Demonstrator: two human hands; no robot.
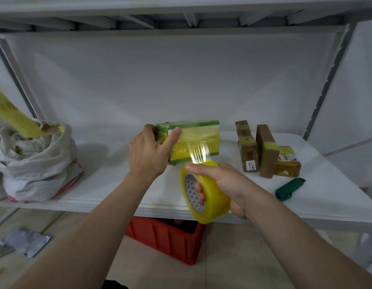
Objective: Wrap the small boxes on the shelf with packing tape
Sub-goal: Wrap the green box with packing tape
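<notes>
White metal shelf [110, 184], centre: green box [193, 140] lies with one long side up, left hand [148, 152] gripping its 9 o'clock end, thumb pressed on the taped front face. Right hand [224, 182], at 5 o'clock of the box, curls round a yellow tape roll [210, 199]; a clear strip [198, 151] runs taut from roll to box. Three brown boxes [246, 147] stand at 3 o'clock, green cutter [289, 188] at 4, white sack [34, 163] at 9

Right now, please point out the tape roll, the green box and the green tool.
tape roll [216, 201]: head view, yellow outer band.
green box [203, 123]: head view, top green edge.
green tool [289, 189]: head view, middle of body.
</notes>
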